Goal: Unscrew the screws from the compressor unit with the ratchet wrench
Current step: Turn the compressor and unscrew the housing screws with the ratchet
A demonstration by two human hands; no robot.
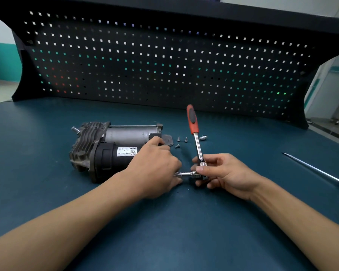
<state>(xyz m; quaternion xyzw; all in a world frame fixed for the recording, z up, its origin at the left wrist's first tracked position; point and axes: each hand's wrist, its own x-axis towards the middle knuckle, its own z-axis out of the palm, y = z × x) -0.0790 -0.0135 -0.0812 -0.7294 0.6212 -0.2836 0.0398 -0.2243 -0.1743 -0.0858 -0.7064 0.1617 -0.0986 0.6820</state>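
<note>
1. Left forearm [67, 222] and right forearm [292, 212] come in over the desk's [184, 241] front edge, bare, converging mid-desk.
2. Right grip [221, 173]: thumb and fingers pinch the head of the ratchet wrench [198, 147]. Its chrome shaft stands up and away, with the red-and-black handle toward the back edge.
3. Extension bar [184, 174] runs level from the wrench head leftward into the left grip [155, 167], whose fingers curl round the bar's knurled end.
4. Compressor unit [115, 145] lies on its side left of desk centre, finned end toward the left edge. The left grip covers its right end.
5. Three loose screws [177, 138] lie on the desk just behind the grips, between compressor and wrench shaft. A small chrome fitting [203, 137] lies just right of the shaft.
6. Screwdriver [317, 173] lies near the right edge, well apart.
7. Surface: dark teal mat. A black pegboard [164, 61] with square holes stands along the back edge.
8. Room: teal-and-white wall [2, 61] at left, pale wall and floor at right.
9. Hidden or unclear:
   - The bar's tip and whatever it engages are under the left grip.
   - The screwdriver handle is cut off by the frame.
   - The compressor label reads "AMK" upside down; its small print is unreadable.
</note>
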